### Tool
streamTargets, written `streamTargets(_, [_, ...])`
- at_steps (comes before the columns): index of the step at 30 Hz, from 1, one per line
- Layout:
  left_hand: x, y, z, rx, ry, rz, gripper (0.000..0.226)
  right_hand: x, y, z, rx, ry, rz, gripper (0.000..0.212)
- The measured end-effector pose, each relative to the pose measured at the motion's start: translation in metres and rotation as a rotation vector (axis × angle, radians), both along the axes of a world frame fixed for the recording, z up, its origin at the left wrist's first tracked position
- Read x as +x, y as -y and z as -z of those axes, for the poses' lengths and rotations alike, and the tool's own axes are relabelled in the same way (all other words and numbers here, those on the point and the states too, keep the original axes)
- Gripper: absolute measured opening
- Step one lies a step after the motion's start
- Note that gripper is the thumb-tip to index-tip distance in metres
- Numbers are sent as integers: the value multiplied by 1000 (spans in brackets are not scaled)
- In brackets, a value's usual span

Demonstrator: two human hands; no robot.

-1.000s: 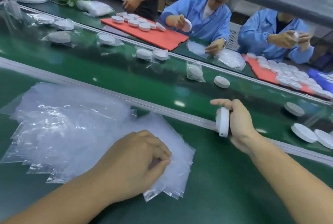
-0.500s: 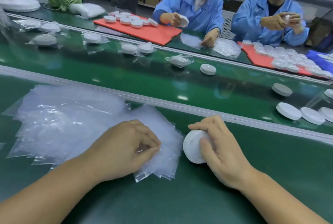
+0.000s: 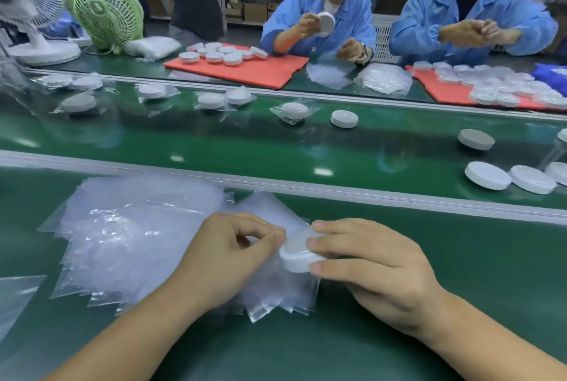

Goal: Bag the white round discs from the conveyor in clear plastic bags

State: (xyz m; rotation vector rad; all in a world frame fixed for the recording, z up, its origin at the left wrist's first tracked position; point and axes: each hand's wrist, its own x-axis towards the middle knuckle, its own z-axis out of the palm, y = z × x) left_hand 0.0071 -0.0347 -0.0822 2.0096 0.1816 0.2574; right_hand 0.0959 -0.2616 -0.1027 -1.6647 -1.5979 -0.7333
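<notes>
The long glossy green conveyor belt point(image 3: 276, 147) runs across at 12 o'clock. It carries loose white discs point(image 3: 487, 175) at 2 o'clock and bagged discs point(image 3: 294, 110) towards 11. On the near side, the matte green bench top point(image 3: 445, 273) holds a fanned pile of thin clear plastic bags point(image 3: 129, 233), spread from the centre out to 9 o'clock.

The left hand point(image 3: 227, 258) sits on the pile's 3 o'clock edge with its fingers curled. Thumb and forefinger seem to pinch the film of the topmost bag point(image 3: 267, 284), though whether they catch one layer or two cannot be told. The right hand point(image 3: 377, 264) grasps the white round plastic disc point(image 3: 299, 254) by its rim, fingertips on top and thumb at the near side. It holds the disc nearly flat over the pile's edge, touching the left forefinger.

The step in hand looks like opening the bag's mouth and feeding the disc in. To do it well, the left thumb should probably rub against the forefinger so the two walls part, lifting only the upper one. The disc then goes in edge first towards 9 o'clock, kept low so that its rim slides under the raised film rather than shoving the whole bag away. The film looks slippery and clingy, so neighbouring bags may drag along. The right fingers should release only once the disc is well past the mouth
</notes>
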Motion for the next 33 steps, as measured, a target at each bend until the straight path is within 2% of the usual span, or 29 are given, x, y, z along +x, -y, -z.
streamTargets(5, [1,4,-3,-97,16,0,10,2,0,-3,80,-7,0,32])
streamTargets(7, [0,3,-4,-123,45,99,6,-1,-3,-5,111,-46,1,22])
streamTargets(8, [-2,2,-5,-127,56,178,13,-3,-4,-6,147,-102,-1,13])
streamTargets(10, [-5,1,-6,-97,55,303,43,-9,-6,-11,250,-279,25,5])
streamTargets(12, [-7,4,-5,-30,95,325,63,-15,-9,-14,348,-508,87,15])
streamTargets(15, [-8,18,-3,22,262,195,57,-21,-15,-19,429,-903,51,26])
streamTargets(17, [-8,28,-2,3,350,120,47,-22,-19,-17,372,-1036,-1,22])
streamTargets(19, [-8,36,-1,-80,401,37,35,-25,-20,-21,221,-1062,-14,29])
streamTargets(21, [-3,39,-1,-188,425,-50,25,-24,-20,-23,101,-1016,79,37])
streamTargets(23, [1,40,-2,-242,405,-82,18,-18,-23,-26,20,-972,183,28])
streamTargets(25, [2,41,-2,-275,341,-46,18,-3,-30,-23,-100,-885,256,41])
streamTargets(27, [0,41,0,-209,244,-35,27,23,-39,-23,-189,-831,331,47])
streamTargets(30, [-1,34,8,-19,175,-94,46,87,-54,-29,-87,-876,566,51])
streamTargets(31, [-1,32,7,22,178,-101,48,111,-58,-38,-30,-940,662,50])
streamTargets(33, [-1,29,7,73,228,-79,40,155,-60,-56,66,-1182,722,42])
